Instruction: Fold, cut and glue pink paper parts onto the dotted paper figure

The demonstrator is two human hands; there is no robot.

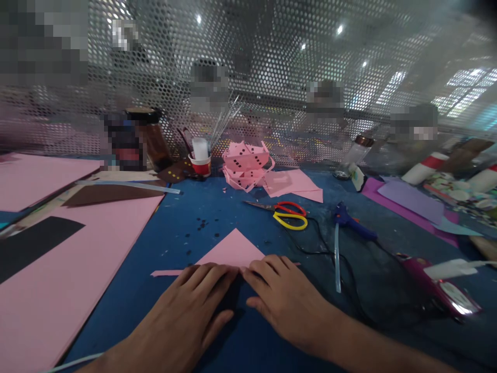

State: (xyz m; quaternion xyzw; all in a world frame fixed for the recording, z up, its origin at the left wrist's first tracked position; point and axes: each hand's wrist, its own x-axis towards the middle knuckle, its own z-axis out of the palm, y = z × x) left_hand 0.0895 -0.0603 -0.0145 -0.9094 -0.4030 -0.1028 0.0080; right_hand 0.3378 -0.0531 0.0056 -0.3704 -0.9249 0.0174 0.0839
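Observation:
A pink paper (233, 247) lies on the blue table, its pointed corner facing away from me. My left hand (193, 300) rests with outstretched fingers on its near edge, thumb apart. Beside it my right hand (285, 295) presses the same edge with slightly bent fingertips, the thumb spread; the two hands nearly meet. From under the left fingers a narrow pink paper strip (166, 273) sticks out to the left. Beyond the paper lie scissors (289, 215) with one red and one yellow handle. The part of the paper under my fingers is hidden.
Large pink sheets (97, 269) cover the left side. At the back stand a pink paper basket with black squares (246, 163) and a cup of tools (201, 165). A blue glue gun (353, 223), its black cord and a magenta device (438, 285) lie to the right.

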